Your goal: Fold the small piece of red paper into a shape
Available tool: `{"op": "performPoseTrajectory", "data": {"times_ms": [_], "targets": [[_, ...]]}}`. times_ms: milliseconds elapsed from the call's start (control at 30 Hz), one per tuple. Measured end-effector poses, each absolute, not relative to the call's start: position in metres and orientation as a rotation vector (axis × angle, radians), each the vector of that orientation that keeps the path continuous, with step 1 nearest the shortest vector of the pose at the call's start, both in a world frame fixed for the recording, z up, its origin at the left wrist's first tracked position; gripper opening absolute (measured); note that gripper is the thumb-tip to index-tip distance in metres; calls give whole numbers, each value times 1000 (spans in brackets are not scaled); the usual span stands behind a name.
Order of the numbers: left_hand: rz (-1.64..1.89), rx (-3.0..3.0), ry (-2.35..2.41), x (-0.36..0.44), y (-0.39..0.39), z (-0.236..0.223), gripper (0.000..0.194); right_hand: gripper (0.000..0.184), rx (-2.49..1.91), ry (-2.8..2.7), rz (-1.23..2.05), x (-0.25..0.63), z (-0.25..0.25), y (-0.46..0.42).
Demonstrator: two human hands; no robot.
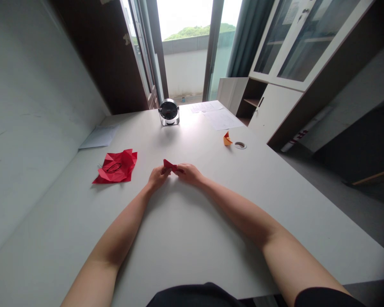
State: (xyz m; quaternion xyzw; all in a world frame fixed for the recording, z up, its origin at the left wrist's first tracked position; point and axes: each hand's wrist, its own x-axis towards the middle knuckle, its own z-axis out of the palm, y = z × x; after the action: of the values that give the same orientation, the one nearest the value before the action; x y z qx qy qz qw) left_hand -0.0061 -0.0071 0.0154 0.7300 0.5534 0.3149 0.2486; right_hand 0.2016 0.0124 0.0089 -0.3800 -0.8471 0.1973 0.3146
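Between my two hands is a small piece of folded red paper (169, 165), held just above or on the white table (185, 230). My left hand (159, 177) pinches its left side, and my right hand (188, 174) grips the right side. A pointed red flap sticks up above the fingers; the lower part of the fold is hidden by them. Off to the left lies a creased, larger sheet of red paper (125, 164) with a thin black loop (114, 167) on top.
A round black-and-silver device (169, 111) stands at the back. Toward the right are an orange folded paper piece (227, 139) and a white tape roll (240, 145). Printed sheets (224, 120) lie behind them. Papers (99, 137) rest by the left wall; a cabinet (277, 106) stands right.
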Motion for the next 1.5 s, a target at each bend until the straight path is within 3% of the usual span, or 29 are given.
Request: {"op": "performPoseTrajectory", "data": {"times_ms": [1500], "targets": [[855,1977,1484,-5,-10,19,34,15,-1013,-2236,547,203,4,15]]}}
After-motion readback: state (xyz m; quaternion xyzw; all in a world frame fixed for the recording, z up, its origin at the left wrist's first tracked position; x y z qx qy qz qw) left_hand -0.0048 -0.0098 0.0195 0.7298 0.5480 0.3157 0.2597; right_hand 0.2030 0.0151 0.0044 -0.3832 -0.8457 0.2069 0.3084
